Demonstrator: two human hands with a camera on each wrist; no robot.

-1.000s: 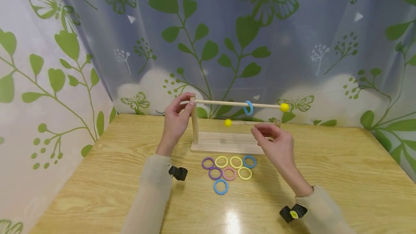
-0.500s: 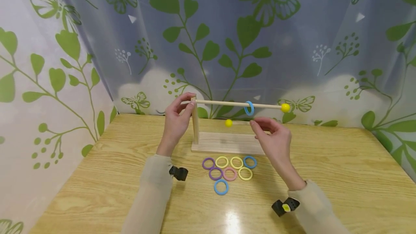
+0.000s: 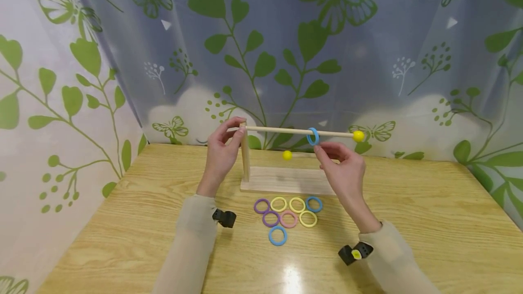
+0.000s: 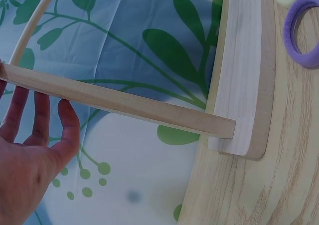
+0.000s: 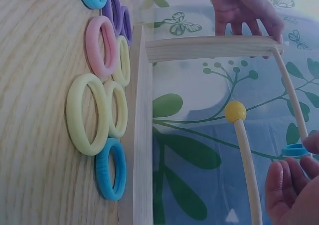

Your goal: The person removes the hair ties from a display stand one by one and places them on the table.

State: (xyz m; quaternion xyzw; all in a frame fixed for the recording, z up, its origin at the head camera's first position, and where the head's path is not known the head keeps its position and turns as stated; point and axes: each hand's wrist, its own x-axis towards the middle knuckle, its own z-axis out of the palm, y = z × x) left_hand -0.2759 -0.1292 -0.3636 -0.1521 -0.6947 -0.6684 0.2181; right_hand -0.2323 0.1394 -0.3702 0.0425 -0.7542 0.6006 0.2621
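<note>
A wooden stand (image 3: 286, 179) has an upright post (image 3: 245, 158) on its left, and my left hand (image 3: 222, 144) grips that post's top. From there an upper rod (image 3: 278, 129) runs right to a yellow ball (image 3: 358, 136). A blue hair tie (image 3: 313, 136) hangs on this rod, right of its middle. My right hand (image 3: 345, 167) pinches the tie's lower edge between thumb and fingertips. In the right wrist view the blue tie (image 5: 295, 150) shows between thumb and fingers. Behind the right hand, a lower rod (image 5: 247, 170) ends in another yellow ball (image 3: 287, 154); its right end is hidden.
Several hair ties lie on the wood-grain table (image 3: 135, 221) before the stand: purple ties (image 3: 261, 213), yellow ties (image 3: 272, 206), a pink tie (image 3: 288, 226) and blue ties (image 3: 278, 243). A leaf-patterned curtain (image 3: 261, 99) hangs close behind the stand.
My right hand has moved left and up, from below the upper rod to the blue hair tie, and now pinches it. The left hand has stayed at the post's top.
</note>
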